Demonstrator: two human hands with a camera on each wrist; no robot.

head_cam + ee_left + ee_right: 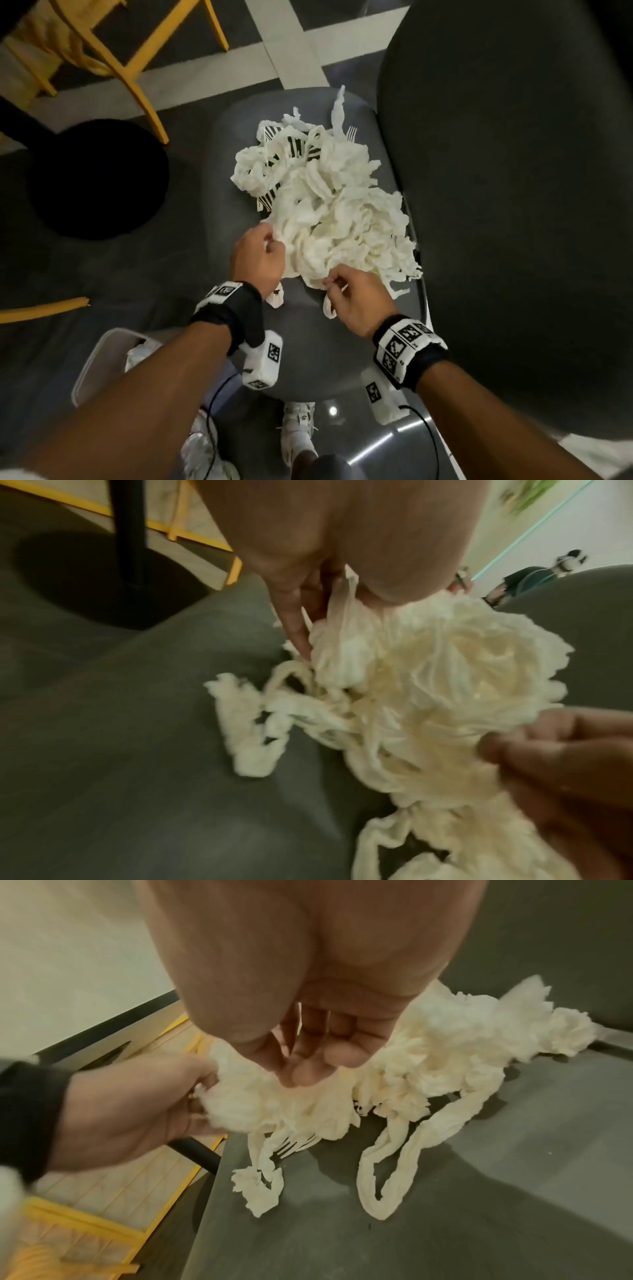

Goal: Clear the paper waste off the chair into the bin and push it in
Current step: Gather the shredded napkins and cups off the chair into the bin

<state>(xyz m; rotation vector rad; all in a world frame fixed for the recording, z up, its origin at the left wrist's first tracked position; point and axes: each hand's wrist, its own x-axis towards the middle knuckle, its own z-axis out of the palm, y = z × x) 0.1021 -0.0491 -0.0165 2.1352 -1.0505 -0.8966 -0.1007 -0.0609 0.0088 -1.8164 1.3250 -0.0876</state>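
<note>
A heap of white shredded paper strips (pixel 335 212) (pixel 445 683) (pixel 428 1056) lies on the grey chair seat (pixel 308 342), close to its backrest (pixel 513 205). My left hand (pixel 274 245) (pixel 308 631) grips the heap's near left edge with curled fingers. My right hand (pixel 334 282) (pixel 304 1069) curls into the near right edge and pinches strips there. A black-and-white striped item (pixel 294 144) and a white plastic fork (pixel 351 132) (pixel 294 1145) lie partly buried under the paper. The pale bin (pixel 92 363) stands on the floor to the seat's near left, with some paper inside.
A yellow wooden chair (pixel 113 61) stands at the far left. A black round table base (pixel 99 178) sits on the floor left of the seat. My shoes (pixel 298 425) are just below the seat's near edge. Loose strips trail toward that edge.
</note>
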